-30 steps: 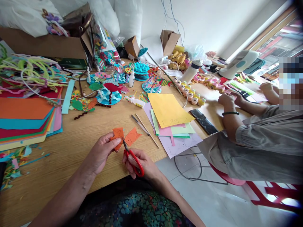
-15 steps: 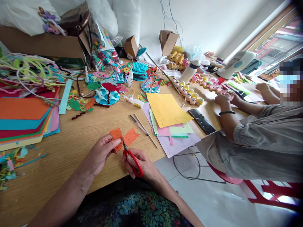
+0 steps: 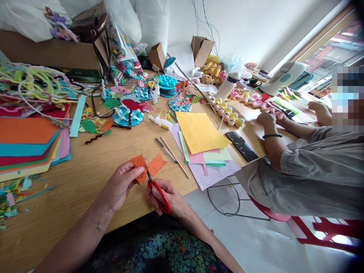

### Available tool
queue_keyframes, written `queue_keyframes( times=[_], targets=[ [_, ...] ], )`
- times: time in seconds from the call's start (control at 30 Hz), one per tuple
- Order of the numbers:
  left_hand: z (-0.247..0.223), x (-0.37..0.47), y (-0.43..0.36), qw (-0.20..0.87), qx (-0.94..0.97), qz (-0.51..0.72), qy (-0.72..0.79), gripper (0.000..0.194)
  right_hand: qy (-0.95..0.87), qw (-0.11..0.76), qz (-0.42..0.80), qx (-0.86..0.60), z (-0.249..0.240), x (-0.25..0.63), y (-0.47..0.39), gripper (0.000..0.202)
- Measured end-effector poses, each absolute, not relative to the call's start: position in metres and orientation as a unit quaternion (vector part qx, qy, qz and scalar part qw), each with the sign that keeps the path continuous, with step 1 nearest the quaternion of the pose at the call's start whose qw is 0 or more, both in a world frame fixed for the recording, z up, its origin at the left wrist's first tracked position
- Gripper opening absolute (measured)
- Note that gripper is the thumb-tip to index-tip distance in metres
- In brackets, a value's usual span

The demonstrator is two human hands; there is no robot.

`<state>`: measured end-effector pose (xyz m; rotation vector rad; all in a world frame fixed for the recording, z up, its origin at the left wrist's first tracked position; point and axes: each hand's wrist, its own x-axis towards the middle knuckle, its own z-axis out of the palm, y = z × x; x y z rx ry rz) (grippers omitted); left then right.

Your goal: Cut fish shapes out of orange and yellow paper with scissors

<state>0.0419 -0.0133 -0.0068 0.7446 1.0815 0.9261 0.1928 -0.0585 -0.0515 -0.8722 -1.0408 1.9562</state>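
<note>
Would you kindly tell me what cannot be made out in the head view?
Head view: part of the red scissors, hidden by the right hand.
Head view: part of the held orange paper, hidden by the left hand.
Head view: the outer part of the paper scraps, cut off by the left edge.

The single head-worn camera looks from the person's own head height forward and down across a wooden table (image 3: 105, 153), taking in a wide sweep from the patterned garment (image 3: 159, 252) along the bottom edge to the white wall (image 3: 250, 26) at the top. It sits close above the person's work, with the left hand (image 3: 121, 184) and right hand (image 3: 174, 196) near the lens, just below the middle of the frame. Toward its right side, the view reaches a seated co-worker's grey sleeve (image 3: 309, 151), the tiled floor (image 3: 241, 242) and, farther off, a slanting window (image 3: 330, 43).
</note>
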Motion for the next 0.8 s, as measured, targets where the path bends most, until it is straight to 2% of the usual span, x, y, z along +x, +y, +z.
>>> queue_keyframes(
  times=[0.47, 0.8],
  targets=[
    [-0.0124, 0.0354, -0.0112, 0.726, 0.325, 0.393, 0.462, 0.016, -0.433, 0.334, 0.755, -0.362, -0.0464, 0.1963, -0.0572, 0.051],
    [-0.0103, 0.0361, -0.0121, 0.723, 0.318, 0.400, 0.465, 0.018, -0.434, 0.345, 0.746, -0.370, -0.0503, 0.1964, -0.0575, 0.047]
  ],
)
